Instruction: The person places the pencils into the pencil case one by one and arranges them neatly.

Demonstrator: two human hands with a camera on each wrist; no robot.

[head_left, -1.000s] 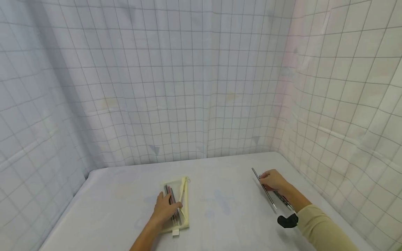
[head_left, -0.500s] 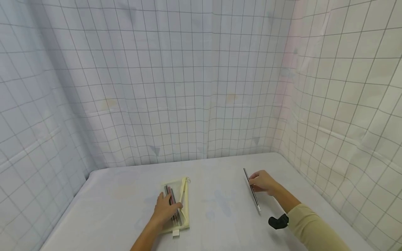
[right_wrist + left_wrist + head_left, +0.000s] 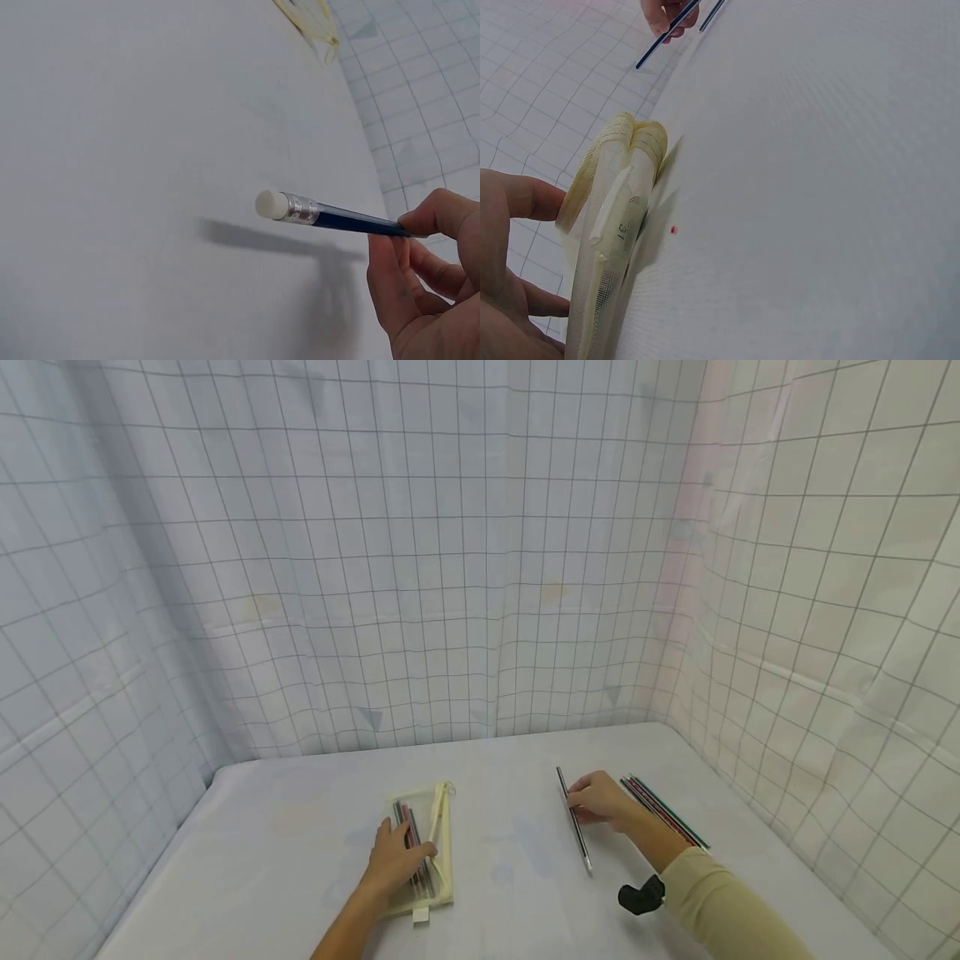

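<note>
In the head view my left hand (image 3: 396, 862) rests on a pale yellow mesh zip pencil pouch (image 3: 446, 870) lying on the table. Its fingers are spread, and several pencils (image 3: 411, 837) show through the mesh. The left wrist view has the pouch (image 3: 622, 217) edge-on, with fingertips touching its side. Off to the right, my right hand (image 3: 600, 800) pinches a dark pencil (image 3: 582, 845) between thumb and fingers, just above the tabletop. Seen up close in the right wrist view, that pencil (image 3: 349, 220) is dark blue with a white eraser and silver ferrule.
Several more pencils (image 3: 667, 814), some red and green, lie side by side on the table to the right of my right hand. A white cloth covers the table (image 3: 510, 877). Grid-patterned curtains (image 3: 420, 568) stand behind and at both sides.
My right hand has moved left with the pencil, away from the pencils on the right, which now show more fully. The left hand and pouch stay put.
</note>
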